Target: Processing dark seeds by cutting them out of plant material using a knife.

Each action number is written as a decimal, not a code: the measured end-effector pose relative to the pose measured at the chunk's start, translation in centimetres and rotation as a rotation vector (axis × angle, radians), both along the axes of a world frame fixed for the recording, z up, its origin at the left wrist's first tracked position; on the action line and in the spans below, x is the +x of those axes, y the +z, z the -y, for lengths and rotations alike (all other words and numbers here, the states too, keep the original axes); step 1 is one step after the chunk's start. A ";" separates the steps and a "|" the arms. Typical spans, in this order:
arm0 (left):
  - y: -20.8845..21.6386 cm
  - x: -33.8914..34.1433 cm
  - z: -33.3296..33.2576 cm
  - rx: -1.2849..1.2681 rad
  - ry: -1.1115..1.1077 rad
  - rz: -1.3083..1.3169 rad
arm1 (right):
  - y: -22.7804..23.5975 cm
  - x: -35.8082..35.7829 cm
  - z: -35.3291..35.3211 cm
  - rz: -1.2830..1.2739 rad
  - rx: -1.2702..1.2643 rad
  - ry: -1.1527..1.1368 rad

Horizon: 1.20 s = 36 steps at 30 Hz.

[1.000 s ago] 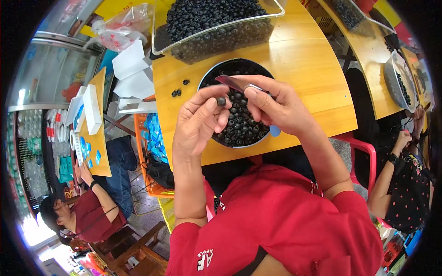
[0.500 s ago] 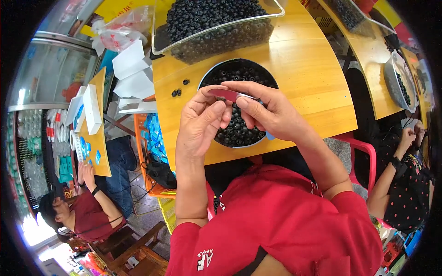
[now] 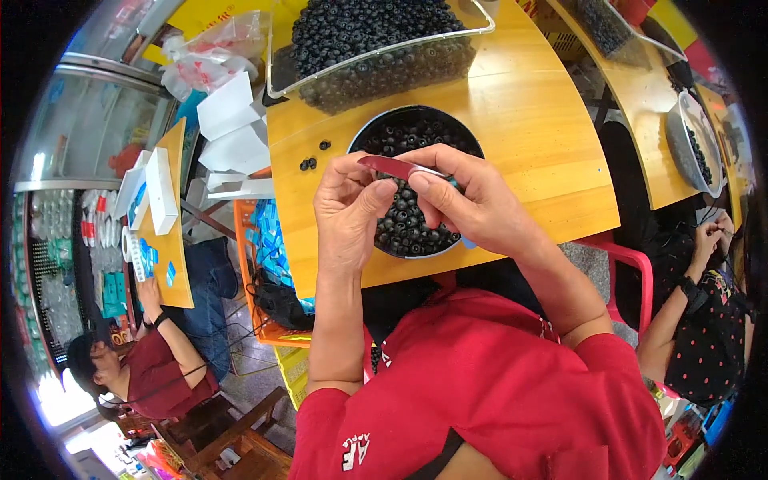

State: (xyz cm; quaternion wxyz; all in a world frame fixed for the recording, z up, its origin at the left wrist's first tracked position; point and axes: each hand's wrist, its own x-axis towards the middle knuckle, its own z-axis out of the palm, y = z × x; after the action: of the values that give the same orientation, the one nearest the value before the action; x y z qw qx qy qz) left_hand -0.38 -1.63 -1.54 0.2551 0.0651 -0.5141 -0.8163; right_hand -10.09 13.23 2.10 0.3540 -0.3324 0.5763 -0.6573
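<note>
In my right hand (image 3: 472, 196) is a small knife, its flat, pointed blade (image 3: 392, 167) dark red with a pale edge and lying across between both hands. My right thumb presses on the blade near its base. My left hand (image 3: 348, 200) is closed, thumb against curled fingers beneath the blade's tip; what it pinches, if anything, is hidden. Both hands are held above a round dark bowl (image 3: 373, 128) of small black round pieces (image 3: 410, 232) that look like beads with centre holes. A few loose black pieces (image 3: 309, 164) lie on the table left of the bowl.
Behind the bowl, a clear bin (image 3: 384, 68) full of black pieces stands on the wooden table (image 3: 544, 152). An orange crate (image 3: 276, 330) with blue packets is at lower left. Co-workers sit on the left (image 3: 164, 368) and right (image 3: 696, 328); a pink chair (image 3: 632, 264) is near my right elbow.
The blade has shifted slightly left and its tip is a bit lower; my left hand has moved slightly right. On the left, the co-worker's hand has shifted at their table.
</note>
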 end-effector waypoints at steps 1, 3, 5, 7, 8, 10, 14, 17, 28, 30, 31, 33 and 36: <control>0.0 0.0 0.0 0.023 -0.016 0.007 | 0.0 0.0 0.0 -0.005 0.006 0.002; 0.3 0.0 -0.3 0.047 -0.032 0.013 | 0.0 0.1 0.2 -0.011 -0.004 -0.006; 0.8 -0.1 -0.9 0.119 0.071 0.122 | -0.1 0.1 0.3 -0.017 -0.014 -0.017; 0.5 -0.1 -0.7 0.092 0.046 0.088 | -0.3 0.0 0.4 -0.013 -0.022 -0.029; 0.4 0.0 -0.7 0.065 0.020 0.056 | -0.2 0.0 0.4 -0.014 -0.022 -0.028; 0.7 -0.1 -1.0 0.076 0.046 0.076 | -0.3 0.0 0.4 -0.019 0.004 -0.035; 1.0 -0.4 -1.1 0.105 0.087 0.076 | -0.4 0.3 0.4 -0.047 -0.028 -0.061; 0.5 -0.4 -1.0 0.069 0.063 0.016 | -0.7 0.1 0.4 -0.103 -0.027 -0.050; -0.1 -0.1 -0.9 -0.023 0.107 -0.011 | -0.9 -0.1 0.4 -0.070 -0.013 0.004; -0.1 0.0 -0.9 -0.003 0.101 -0.020 | -0.9 -0.3 0.4 -0.035 0.007 0.002; 0.2 0.1 -0.9 -0.012 0.076 -0.002 | -0.9 -0.3 0.4 0.001 0.026 0.001; 0.7 0.1 -1.0 -0.022 0.052 0.016 | -0.8 -0.3 0.2 0.020 0.022 0.002; 1.1 -0.1 -1.1 0.003 0.014 0.004 | -1.0 -0.1 0.2 0.021 -0.021 -0.034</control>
State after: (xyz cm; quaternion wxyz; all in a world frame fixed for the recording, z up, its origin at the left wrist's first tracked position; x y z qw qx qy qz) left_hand -0.51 -0.52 -0.48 0.2597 0.0708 -0.5131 -0.8150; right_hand -10.19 13.01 1.12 0.3453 -0.3192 0.5713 -0.6727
